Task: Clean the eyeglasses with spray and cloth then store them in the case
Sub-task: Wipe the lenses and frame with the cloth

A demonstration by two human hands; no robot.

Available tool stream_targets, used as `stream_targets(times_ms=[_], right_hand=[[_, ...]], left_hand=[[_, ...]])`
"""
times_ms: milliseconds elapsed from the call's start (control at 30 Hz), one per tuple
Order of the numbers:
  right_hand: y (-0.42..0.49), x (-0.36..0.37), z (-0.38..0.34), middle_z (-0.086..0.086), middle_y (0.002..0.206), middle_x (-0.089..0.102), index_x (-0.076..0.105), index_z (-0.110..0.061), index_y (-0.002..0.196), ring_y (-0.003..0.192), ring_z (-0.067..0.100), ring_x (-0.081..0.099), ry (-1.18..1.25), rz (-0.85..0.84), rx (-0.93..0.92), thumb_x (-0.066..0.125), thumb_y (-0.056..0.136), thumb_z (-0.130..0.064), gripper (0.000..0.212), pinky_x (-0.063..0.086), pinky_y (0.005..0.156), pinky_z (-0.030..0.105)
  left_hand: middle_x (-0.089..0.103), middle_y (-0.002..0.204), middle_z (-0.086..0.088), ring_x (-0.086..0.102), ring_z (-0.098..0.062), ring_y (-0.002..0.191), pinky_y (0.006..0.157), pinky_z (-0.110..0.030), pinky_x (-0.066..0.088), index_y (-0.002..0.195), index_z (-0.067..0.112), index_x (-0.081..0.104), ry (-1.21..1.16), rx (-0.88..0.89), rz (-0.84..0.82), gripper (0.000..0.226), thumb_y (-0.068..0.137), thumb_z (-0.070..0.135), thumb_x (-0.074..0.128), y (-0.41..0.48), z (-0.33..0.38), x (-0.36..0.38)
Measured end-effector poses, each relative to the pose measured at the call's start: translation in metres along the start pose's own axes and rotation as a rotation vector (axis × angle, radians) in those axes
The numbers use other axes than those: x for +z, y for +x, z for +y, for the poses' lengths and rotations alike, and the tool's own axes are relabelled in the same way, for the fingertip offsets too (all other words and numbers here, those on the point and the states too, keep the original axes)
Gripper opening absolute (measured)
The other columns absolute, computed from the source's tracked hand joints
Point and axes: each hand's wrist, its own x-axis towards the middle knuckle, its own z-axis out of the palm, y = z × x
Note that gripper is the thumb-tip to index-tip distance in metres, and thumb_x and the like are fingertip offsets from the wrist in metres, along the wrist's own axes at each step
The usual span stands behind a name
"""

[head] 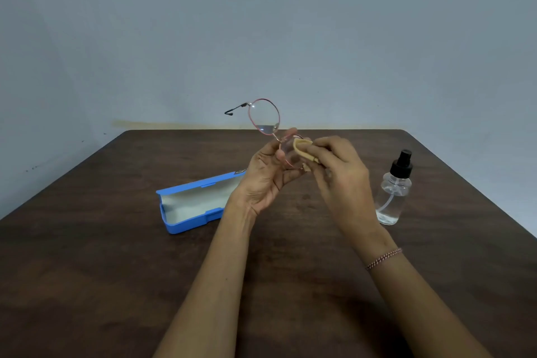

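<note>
Two hands up on my feed, both raised above the dark brown wooden counter (pixel 116 270). L hand (pixel 267 177) has its palm toward the cam, fingers curled round the thin pink-red wire-framed eyeglasses (pixel 264 116), gripping approx. at the bridge. The glasses are held on end. One round lens stands clear above the hand w/ its black-tipped temple arm pointing left. The other lens sits lower, between the two hands.

R hand (pixel 340 177) pinches a small folded tan cleaning cloth (pixel 303 148), thumb and fingers clamped on it. The cloth is pressed against that lower lens. I can't tell which face of the lens it touches.

The open blue plastic glasses case (pixel 189 206) w/ pale lining lies flat on the counter left of the L hand, lid swung back, its far end hidden behind that hand. The clear plastic spray bottle (pixel 393 192) w/ black pump top stands upright on the counter, right of the R hand and apart from it, w/ a little clear liquid in the bottom.

A red-and-white braided bracelet (pixel 383 258) sits on the R wrist. A plain grey-blue wall (pixel 261 23) is behind.
</note>
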Motion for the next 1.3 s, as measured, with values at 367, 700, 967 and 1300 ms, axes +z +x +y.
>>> stream_targets(times_ms=[367, 700, 967, 1300], right_hand=[[0.002, -0.002, -0.005, -0.002, 0.112, 0.044, 0.065, -0.003, 0.115, 0.102, 0.018, 0.046, 0.006, -0.023, -0.004, 0.042, 0.086, -0.001, 0.037, 0.038, 0.091, 0.013], [0.003, -0.005, -0.001, 0.000, 0.110, 0.039, 0.063, -0.004, 0.116, 0.099, 0.017, 0.042, -0.052, -0.004, 0.040, 0.038, 0.081, 0.002, 0.044, 0.031, 0.087, 0.002], [0.002, -0.001, -0.010, -0.001, 0.111, 0.039, 0.065, -0.002, 0.112, 0.099, 0.017, 0.043, -0.007, -0.026, -0.006, 0.036, 0.086, -0.005, 0.040, 0.033, 0.088, 0.006], [-0.004, 0.004, -0.013, 0.001, 0.114, 0.043, 0.061, 0.000, 0.119, 0.102, 0.018, 0.046, 0.017, -0.071, -0.076, 0.049, 0.086, 0.005, 0.035, 0.036, 0.094, 0.012]], left_hand=[[0.072, 0.102, -0.002, 0.069, -0.016, 0.093, 0.071, -0.029, 0.057, 0.101, 0.021, 0.074, 0.033, -0.070, -0.039, 0.054, 0.052, 0.035, 0.090, -0.002, -0.003, -0.001], [0.071, 0.101, -0.003, 0.070, -0.017, 0.090, 0.073, -0.034, 0.057, 0.113, 0.023, 0.068, 0.019, -0.066, -0.068, 0.066, 0.052, 0.032, 0.090, -0.001, -0.004, 0.000], [0.072, 0.098, -0.002, 0.070, -0.014, 0.088, 0.069, -0.028, 0.057, 0.109, 0.024, 0.071, 0.041, -0.060, -0.046, 0.063, 0.050, 0.036, 0.091, -0.001, -0.002, 0.001], [0.071, 0.099, 0.003, 0.069, -0.013, 0.089, 0.067, -0.025, 0.057, 0.110, 0.030, 0.069, 0.014, 0.012, 0.012, 0.061, 0.053, 0.040, 0.088, -0.001, 0.001, 0.001]])
